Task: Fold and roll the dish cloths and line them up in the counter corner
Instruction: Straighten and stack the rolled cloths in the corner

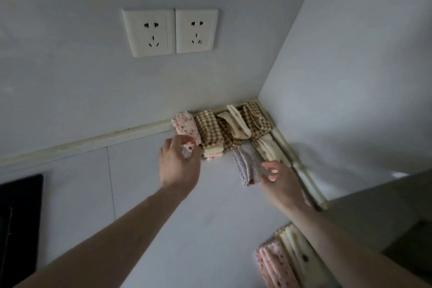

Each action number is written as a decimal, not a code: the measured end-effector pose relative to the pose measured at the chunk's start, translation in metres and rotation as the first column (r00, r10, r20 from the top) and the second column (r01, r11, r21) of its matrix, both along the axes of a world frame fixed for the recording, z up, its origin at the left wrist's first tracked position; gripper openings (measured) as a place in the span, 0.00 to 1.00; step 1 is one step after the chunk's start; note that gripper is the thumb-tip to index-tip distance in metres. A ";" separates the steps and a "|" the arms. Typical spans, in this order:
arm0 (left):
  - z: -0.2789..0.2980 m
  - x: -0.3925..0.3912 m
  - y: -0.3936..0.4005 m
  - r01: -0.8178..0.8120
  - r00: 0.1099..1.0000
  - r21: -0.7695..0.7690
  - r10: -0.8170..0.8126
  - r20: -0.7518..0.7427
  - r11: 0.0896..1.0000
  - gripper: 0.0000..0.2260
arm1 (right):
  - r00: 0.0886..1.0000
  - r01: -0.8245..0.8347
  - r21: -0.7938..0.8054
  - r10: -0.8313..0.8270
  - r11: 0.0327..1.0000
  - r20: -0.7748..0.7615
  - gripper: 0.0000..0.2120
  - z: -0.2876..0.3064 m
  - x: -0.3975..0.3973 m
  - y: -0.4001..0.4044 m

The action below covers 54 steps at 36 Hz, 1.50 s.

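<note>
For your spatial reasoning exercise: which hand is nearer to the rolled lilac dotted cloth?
Right. The right hand is at the rolled lilac dotted cloth's right edge; the left hand is further left, on the pink floral roll.

Left hand (179, 164): fingertips were hidden behind the pink floral roll (187, 130).
Black panel (19, 224): cut by left edge.
Lower-right cloths (278, 264): cut by bottom edge.

You face two pale grey walls (70, 77) meeting at a corner; twin white plastic wall sockets (170, 31) side by side; black glass hob (18, 217) at left edge; dim light.
</note>
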<state>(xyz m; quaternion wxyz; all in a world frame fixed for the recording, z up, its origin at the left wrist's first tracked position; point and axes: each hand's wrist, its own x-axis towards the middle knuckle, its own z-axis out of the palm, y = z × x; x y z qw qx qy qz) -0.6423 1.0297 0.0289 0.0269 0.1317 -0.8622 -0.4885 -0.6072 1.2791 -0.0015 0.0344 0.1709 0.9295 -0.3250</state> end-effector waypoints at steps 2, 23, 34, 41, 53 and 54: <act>-0.004 0.012 0.010 0.125 0.992 0.028 -0.125 -0.007 0.992 0.06 | 1.000 -0.006 0.039 0.007 0.999 -0.022 0.13 -0.002 0.014 0.011; -0.038 0.159 0.121 0.644 0.585 0.050 -0.533 0.611 0.763 0.27 | 0.877 0.074 0.031 -0.080 0.997 0.474 0.19 0.002 0.145 0.069; -0.046 0.113 0.081 0.507 0.683 0.105 -0.473 0.557 0.856 0.13 | 0.920 0.134 -0.235 -0.034 0.963 0.389 0.11 -0.005 0.114 0.034; -0.029 0.035 0.057 0.478 0.671 0.200 -0.503 0.545 0.855 0.13 | 0.954 0.227 -0.249 -0.163 0.942 0.253 0.04 0.025 0.048 0.024; 0.022 -0.108 0.088 0.301 0.849 0.329 -0.408 0.336 0.895 0.38 | 0.938 0.331 -0.468 -0.342 0.819 0.064 0.16 0.070 -0.106 0.029; 0.026 -0.117 0.091 0.284 0.860 0.327 -0.390 0.329 0.902 0.37 | 0.938 0.323 -0.493 -0.341 0.808 0.056 0.17 0.073 -0.117 0.026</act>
